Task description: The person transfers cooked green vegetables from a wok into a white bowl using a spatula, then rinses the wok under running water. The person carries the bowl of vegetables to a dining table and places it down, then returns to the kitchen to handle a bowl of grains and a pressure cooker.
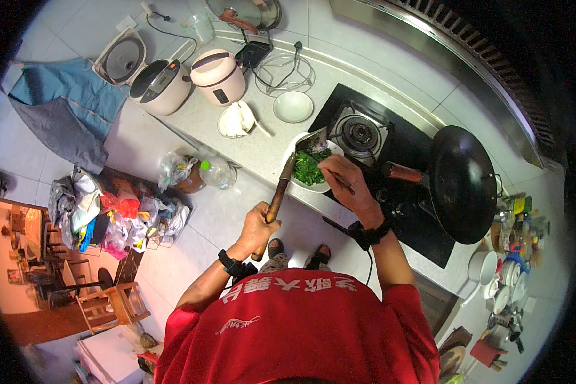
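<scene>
My left hand (259,225) grips the wooden handle of a wok spatula (278,194). The spatula's metal blade rests over the far rim of a white bowl (288,152). Cooked leafy greens (308,169) fill this bowl, which stands at the counter's front edge beside the hob. Above the bowl's right side, my right hand (346,185) is curled around a thin dark utensil, seemingly chopsticks; the fingers hide most of it. To the right a black wok (463,185) sits on the hob, its wooden handle (403,174) pointing toward my right hand.
The gas hob (365,134) has a bare burner at the back. On the counter (261,149) are an empty white bowl (293,106), a bowl of rice (236,120) with a paddle, and two rice cookers (218,79) (161,86). Bottles (217,174) stand on the floor.
</scene>
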A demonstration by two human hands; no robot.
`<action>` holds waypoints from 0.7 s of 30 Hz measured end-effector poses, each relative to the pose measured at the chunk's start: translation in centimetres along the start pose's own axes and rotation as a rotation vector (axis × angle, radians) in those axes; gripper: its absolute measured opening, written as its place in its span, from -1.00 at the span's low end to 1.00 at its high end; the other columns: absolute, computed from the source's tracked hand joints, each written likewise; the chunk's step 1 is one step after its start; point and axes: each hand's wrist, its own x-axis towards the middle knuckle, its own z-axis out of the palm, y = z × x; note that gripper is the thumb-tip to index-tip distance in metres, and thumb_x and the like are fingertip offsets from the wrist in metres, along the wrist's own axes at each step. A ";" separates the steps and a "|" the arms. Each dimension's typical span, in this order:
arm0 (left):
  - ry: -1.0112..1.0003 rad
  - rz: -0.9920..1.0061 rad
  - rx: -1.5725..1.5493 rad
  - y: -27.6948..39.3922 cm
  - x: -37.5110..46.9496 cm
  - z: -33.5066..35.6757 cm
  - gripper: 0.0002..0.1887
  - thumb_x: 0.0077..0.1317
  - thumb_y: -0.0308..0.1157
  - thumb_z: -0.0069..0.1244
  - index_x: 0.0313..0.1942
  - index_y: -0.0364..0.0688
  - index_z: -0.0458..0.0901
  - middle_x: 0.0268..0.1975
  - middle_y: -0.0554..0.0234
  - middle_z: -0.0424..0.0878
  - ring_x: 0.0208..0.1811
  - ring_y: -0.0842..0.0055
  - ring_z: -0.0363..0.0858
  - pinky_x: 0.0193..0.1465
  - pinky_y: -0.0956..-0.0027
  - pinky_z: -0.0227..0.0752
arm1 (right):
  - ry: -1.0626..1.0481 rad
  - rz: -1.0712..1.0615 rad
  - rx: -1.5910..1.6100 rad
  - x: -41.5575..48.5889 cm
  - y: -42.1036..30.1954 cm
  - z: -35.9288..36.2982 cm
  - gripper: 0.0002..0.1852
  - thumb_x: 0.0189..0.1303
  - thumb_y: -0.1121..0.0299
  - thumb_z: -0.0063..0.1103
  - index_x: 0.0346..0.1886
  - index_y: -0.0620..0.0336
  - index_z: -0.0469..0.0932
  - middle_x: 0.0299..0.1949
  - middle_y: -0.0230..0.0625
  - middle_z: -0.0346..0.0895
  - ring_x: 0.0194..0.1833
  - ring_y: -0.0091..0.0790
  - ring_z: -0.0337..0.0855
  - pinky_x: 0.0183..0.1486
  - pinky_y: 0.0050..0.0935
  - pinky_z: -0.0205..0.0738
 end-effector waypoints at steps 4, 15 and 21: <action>0.006 -0.012 -0.022 -0.4 0.2 0.5 -0.73 0.09 -0.48 0.25 -0.37 -0.24 0.42 -0.49 0.39 0.42 -0.45 0.63 0.35 -0.38 0.45 0.33 | -0.030 0.088 -0.037 -0.3 -0.7 -0.5 -0.88 0.25 0.61 0.13 -0.16 0.28 0.51 -0.29 -0.12 0.52 -0.26 -0.11 0.60 -0.20 -0.29 0.48; 0.015 0.012 -0.022 -0.1 0.0 0.7 -0.71 0.08 -0.48 0.25 -0.39 -0.22 0.39 -0.49 0.40 0.40 -0.45 0.62 0.35 -0.36 0.44 0.34 | 0.034 -0.043 -0.131 -0.5 0.6 -0.4 -0.89 0.24 0.58 0.13 -0.18 0.28 0.51 -0.30 -0.13 0.50 -0.28 -0.04 0.57 -0.24 -0.24 0.46; 0.032 -0.006 -0.019 -0.1 0.0 0.6 -0.72 0.08 -0.48 0.24 -0.41 -0.23 0.39 -0.50 0.36 0.40 -0.45 0.60 0.36 -0.37 0.42 0.34 | 0.020 0.025 -0.070 -0.6 0.5 -0.3 -0.86 0.24 0.59 0.13 -0.14 0.28 0.52 -0.31 -0.13 0.49 -0.31 -0.11 0.57 -0.25 -0.31 0.45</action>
